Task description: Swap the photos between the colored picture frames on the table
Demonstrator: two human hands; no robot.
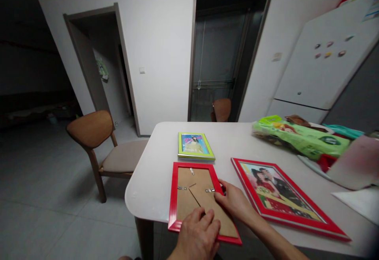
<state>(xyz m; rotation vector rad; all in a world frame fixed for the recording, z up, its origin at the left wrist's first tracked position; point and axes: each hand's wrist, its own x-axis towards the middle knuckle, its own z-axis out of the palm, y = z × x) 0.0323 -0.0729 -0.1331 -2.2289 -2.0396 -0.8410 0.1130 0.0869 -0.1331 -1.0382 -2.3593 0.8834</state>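
A red picture frame (176,197) lies face down at the table's front edge, its near end reaching past that edge. Its brown backing board (197,179) carries small metal clips and a slot with a dark strip. My left hand (198,232) is over the near rim, fingers bent onto the board; its thumb is hidden. Around the right rim, my right hand (233,201) is closed, thumb on the board close to a metal clip (210,190). Just beyond lies a small green picture frame (196,146), photo up. To the right is a larger red picture frame (288,193), photo up.
The white table (154,181) has a rounded left corner. At its right are a green plastic package (304,137), a pinkish translucent container (355,163) and white paper (359,202). A wooden chair (91,131) stands left, another chair (222,109) behind. A white refrigerator (319,70) is far right.
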